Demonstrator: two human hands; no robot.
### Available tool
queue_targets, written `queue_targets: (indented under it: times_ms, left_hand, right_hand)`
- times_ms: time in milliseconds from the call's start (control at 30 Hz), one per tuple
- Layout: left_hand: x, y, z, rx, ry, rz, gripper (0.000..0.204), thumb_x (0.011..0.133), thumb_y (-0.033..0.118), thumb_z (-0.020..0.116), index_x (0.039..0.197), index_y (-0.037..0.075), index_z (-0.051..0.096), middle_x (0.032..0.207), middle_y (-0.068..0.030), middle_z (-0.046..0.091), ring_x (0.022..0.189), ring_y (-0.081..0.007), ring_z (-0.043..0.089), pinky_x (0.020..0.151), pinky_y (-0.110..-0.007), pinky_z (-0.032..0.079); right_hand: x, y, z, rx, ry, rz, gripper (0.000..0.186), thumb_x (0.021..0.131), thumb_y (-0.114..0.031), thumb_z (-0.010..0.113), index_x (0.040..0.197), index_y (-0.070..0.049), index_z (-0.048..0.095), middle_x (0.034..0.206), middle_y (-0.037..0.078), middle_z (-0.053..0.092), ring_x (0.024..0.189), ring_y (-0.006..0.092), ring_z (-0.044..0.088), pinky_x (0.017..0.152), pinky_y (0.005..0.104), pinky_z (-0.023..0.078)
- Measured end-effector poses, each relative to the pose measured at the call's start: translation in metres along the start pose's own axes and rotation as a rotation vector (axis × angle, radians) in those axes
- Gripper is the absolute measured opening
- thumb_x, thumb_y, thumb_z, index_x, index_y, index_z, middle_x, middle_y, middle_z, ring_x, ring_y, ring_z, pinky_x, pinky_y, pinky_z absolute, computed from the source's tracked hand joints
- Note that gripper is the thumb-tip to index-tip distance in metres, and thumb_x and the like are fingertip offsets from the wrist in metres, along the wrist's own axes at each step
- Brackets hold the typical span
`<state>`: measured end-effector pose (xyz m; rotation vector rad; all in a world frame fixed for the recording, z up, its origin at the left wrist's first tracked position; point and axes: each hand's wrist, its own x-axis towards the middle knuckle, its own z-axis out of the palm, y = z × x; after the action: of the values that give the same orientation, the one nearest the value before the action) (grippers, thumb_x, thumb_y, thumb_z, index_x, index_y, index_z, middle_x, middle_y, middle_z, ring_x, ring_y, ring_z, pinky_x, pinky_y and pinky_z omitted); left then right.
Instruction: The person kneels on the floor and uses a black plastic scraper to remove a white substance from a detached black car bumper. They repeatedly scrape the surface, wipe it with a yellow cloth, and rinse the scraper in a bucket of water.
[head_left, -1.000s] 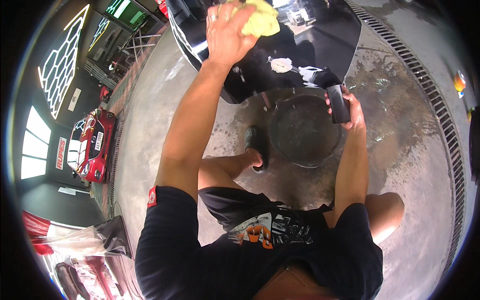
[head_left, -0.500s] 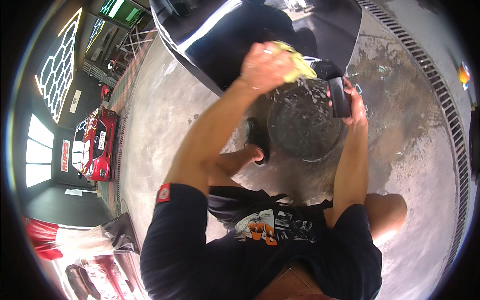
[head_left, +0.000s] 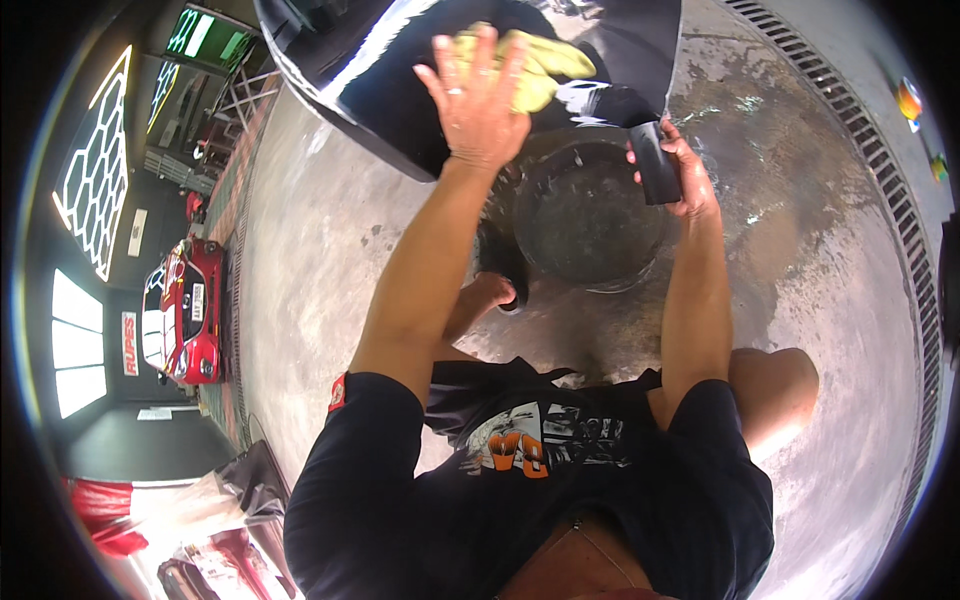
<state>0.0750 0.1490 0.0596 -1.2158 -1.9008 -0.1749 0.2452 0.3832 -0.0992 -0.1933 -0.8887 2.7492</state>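
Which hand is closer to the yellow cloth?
The left hand. It lies flat on the yellow cloth, pressing it against the shiny black car panel. The right hand is off to the side, holding a black block over the bucket.

1. The left hand [head_left: 478,95] lies spread over the yellow cloth [head_left: 535,70] and hides most of it.
2. The glossy black car panel [head_left: 400,90] is cut off by the picture's upper edge.
3. The right hand [head_left: 680,170] wraps a black block [head_left: 655,160]; its lower part is hidden, its kind unclear.
4. The bucket [head_left: 585,215] is dark inside; its contents cannot be told.
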Motion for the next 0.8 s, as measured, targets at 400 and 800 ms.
queue_targets:
  times_ms: [400,800]
  left_hand:
    - [0.001,0.075,0.052,0.058,-0.275,0.484,0.046,0.090,0.021,0.070,0.136,0.023,0.073,0.155,0.0019,0.060,0.163,-0.0304,0.028,0.113,-0.092,0.017]
    - [-0.005,-0.084,-0.077,0.337,-0.228,0.337,0.087,0.070,0.021,0.078,0.155,0.031,0.061,0.173,0.0000,0.043,0.163,-0.0407,0.025,0.128,-0.068,0.009]
  right_hand:
    - [0.008,-0.004,-0.018,-0.129,-0.048,0.104,0.086,0.093,-0.015,0.060,0.172,-0.013,0.026,0.121,0.019,0.071,0.092,0.0281,0.077,0.069,0.0365,0.067]
    - [0.002,-0.001,-0.018,-0.047,-0.019,0.085,0.083,0.093,-0.014,0.061,0.170,-0.013,0.030,0.124,0.020,0.070,0.094,0.0279,0.077,0.069,0.0379,0.066]
